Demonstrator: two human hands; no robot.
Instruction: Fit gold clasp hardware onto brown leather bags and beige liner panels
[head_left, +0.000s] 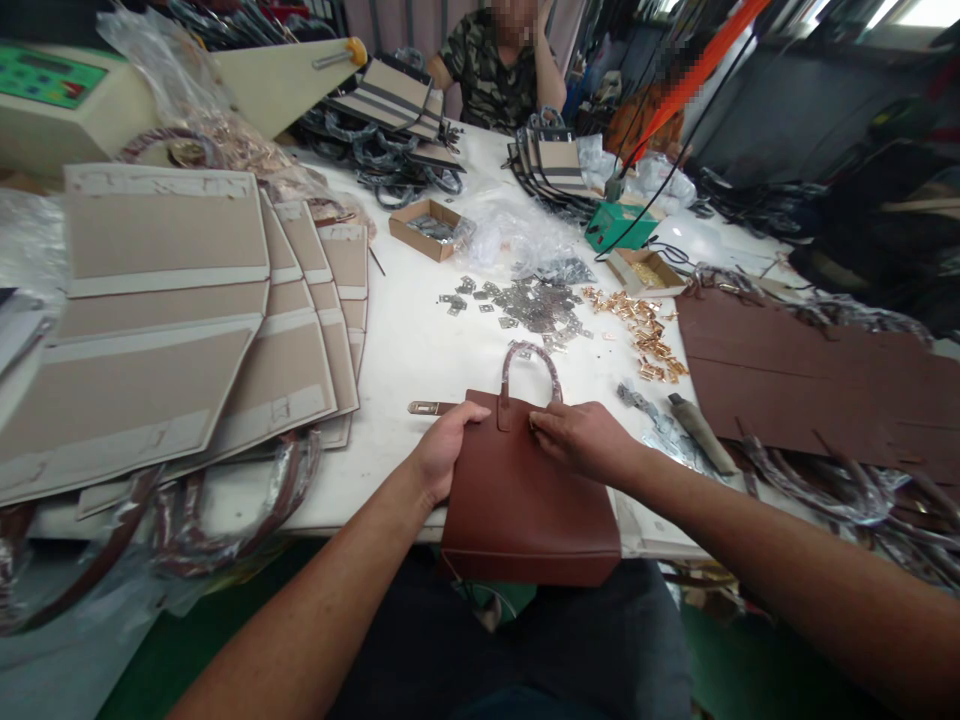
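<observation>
A brown handbag [532, 510] lies over the front edge of the table, its plastic-wrapped handle [516, 365] pointing away from me. My left hand [446, 450] grips the bag's left edge, thumb on top and the other fingers hidden beneath. From that side sticks out a strap with a metal plate [425, 408] at its end. My right hand [581, 435] is closed at the bag's upper part, just right of the handle's base. Its fingertips pinch something small and gold-looking against the leather; I cannot make out what it is.
Flat beige-lined bag pieces [165, 230] are stacked left, brown ones [810, 370] right. Metal plates [536, 305] and gold fittings [645, 330] lie loose beyond the bag. A green box [621, 227] with a cable stands behind. Across the table sits a person in a camouflage shirt [495, 75].
</observation>
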